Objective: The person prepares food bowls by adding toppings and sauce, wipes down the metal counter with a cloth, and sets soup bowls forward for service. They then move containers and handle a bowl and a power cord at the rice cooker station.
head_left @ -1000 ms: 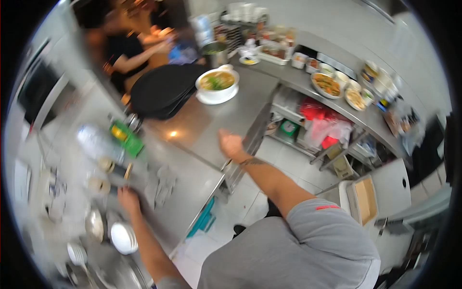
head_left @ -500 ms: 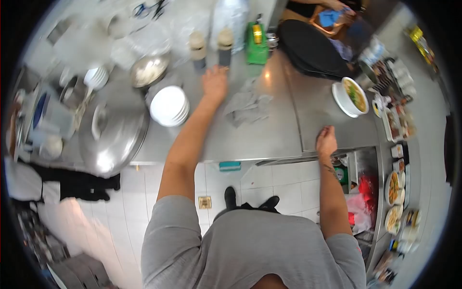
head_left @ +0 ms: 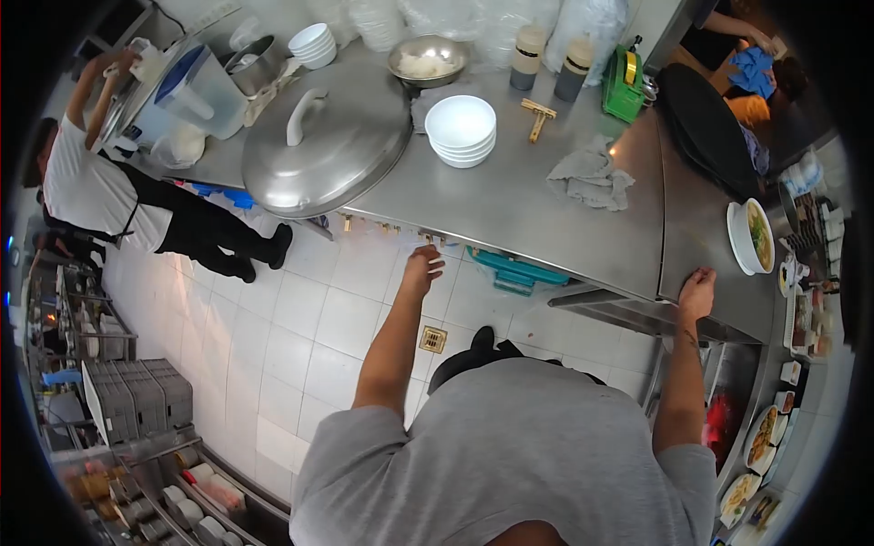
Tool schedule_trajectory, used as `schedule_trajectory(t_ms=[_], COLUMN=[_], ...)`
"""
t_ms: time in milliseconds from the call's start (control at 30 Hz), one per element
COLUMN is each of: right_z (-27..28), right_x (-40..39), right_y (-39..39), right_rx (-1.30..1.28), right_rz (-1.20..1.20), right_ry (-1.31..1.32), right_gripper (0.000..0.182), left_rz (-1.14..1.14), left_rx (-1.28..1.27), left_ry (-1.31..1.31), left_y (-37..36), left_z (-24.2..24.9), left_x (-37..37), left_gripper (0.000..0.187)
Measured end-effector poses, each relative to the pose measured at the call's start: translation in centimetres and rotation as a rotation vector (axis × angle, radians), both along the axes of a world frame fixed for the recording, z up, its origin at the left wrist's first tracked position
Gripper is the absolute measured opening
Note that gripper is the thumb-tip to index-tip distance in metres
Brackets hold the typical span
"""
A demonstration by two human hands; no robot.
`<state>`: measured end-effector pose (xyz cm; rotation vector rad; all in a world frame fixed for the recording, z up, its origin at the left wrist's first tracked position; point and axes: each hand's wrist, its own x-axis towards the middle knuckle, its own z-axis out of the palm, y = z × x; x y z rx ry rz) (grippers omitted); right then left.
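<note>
My left hand (head_left: 423, 268) is in the air over the floor, just in front of the counter edge, fingers apart and nothing visible in it. My right hand (head_left: 698, 293) is at the front edge of the steel counter (head_left: 510, 196), its fingers curled; what they hold, if anything, is hidden. Beyond it a white bowl of soup with greens (head_left: 760, 235) stands on a white plate (head_left: 739, 241). A gold-coloured T-shaped tool (head_left: 537, 118) lies on the counter. Right of the tool is a crumpled grey cloth (head_left: 592, 176); to its left stands a stack of white bowls (head_left: 461, 127).
A large domed steel lid (head_left: 337, 136) covers the counter's left part. Behind are a metal bowl (head_left: 426, 64), two sauce bottles (head_left: 526, 59) and a green device (head_left: 625, 86). Black round trays (head_left: 706, 118) lie at right. A co-worker (head_left: 118, 205) stands far left.
My left hand has drawn back from the counter, and the gold-coloured tool now shows where it was. My right hand stays by the counter edge. The view has swung left.
</note>
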<state>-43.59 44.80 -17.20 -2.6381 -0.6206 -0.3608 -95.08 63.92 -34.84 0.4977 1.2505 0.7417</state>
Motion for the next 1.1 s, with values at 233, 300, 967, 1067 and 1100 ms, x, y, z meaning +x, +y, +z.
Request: schedule_trajectory(t_ms=[233, 300, 967, 1067, 1100], right_z=[0.0, 0.0, -0.2, -0.8, -0.5], right_x=[0.0, 0.1, 0.4, 0.9, 0.9], right_y=[0.0, -0.1, 0.0, -0.4, -0.4], right_rx=[-0.018, -0.011, -0.02, -0.011, -0.008], right_rz=[-0.005, 0.001, 0.013, 0.029, 0.037], right_ry=[-0.043, -0.008, -0.012, -0.002, 0.005], right_gripper=[0.025, 0.025, 0.025, 0.024, 0.024], left_rz=[0.274, 0.294, 0.465, 0.467, 0.469], left_rx=[-0.015, -0.045, -0.073, -0.085, -0.091], left_ry=[-0.352, -0.371, -0.288, -0.203, -0.2], left_y=[2.3, 1.8, 3.8, 2.7, 2.8], left_z=[-1.3, -2.2, -1.7, -1.4, -1.6], left_x=[1.6, 1.3, -2.4, -3.3, -3.9], left_gripper=[0.026, 0.021, 0.023, 0.018, 0.019])
